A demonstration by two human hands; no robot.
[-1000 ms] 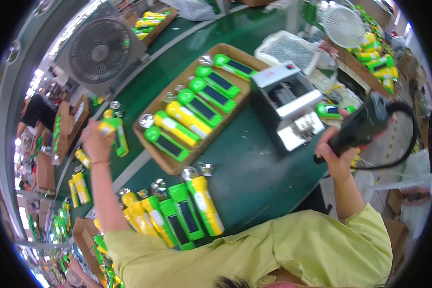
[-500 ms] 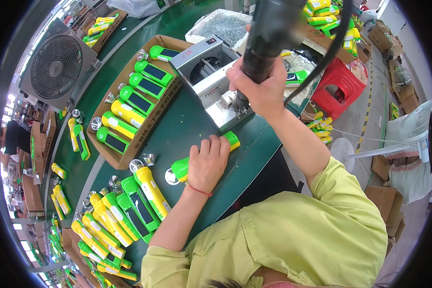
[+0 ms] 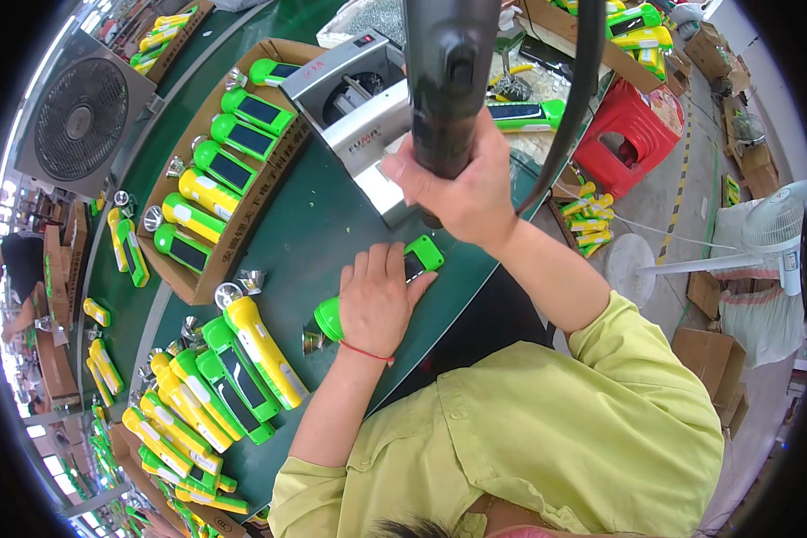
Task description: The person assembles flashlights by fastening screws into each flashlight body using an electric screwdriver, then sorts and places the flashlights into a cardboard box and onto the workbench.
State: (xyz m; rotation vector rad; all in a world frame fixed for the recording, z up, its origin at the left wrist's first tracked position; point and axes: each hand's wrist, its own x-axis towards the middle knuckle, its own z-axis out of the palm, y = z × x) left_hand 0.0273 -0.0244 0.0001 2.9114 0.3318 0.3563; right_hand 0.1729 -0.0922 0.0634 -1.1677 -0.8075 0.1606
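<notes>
My left hand [image 3: 374,300] is closed over a green flashlight [image 3: 426,254] lying on the green bench. Its dark panel partly shows beyond my fingers, and a silver reflector [image 3: 313,342] sits beside its head. My right hand [image 3: 471,193] grips a black electric screwdriver [image 3: 453,90], upright with its cable arching to the right. The tool's tip is hidden behind my hand, next to a silver screw feeder [image 3: 368,134]. Left of my left hand lie several yellow and green flashlights [image 3: 264,351] in a row, with loose reflectors by their heads.
A cardboard box [image 3: 273,193] of flashlights stands left of the feeder. Behind the feeder is a white foam box [image 3: 381,20]. Another green flashlight [image 3: 524,115] lies right of the screwdriver. A red stool [image 3: 628,134] and a white fan [image 3: 776,224] are at the right; a grey fan [image 3: 81,125] is far left.
The flashlight under my left hand has turned from its yellow side to its dark panel side. My right hand and the screwdriver appear lower and further left; the whole view has shifted slightly.
</notes>
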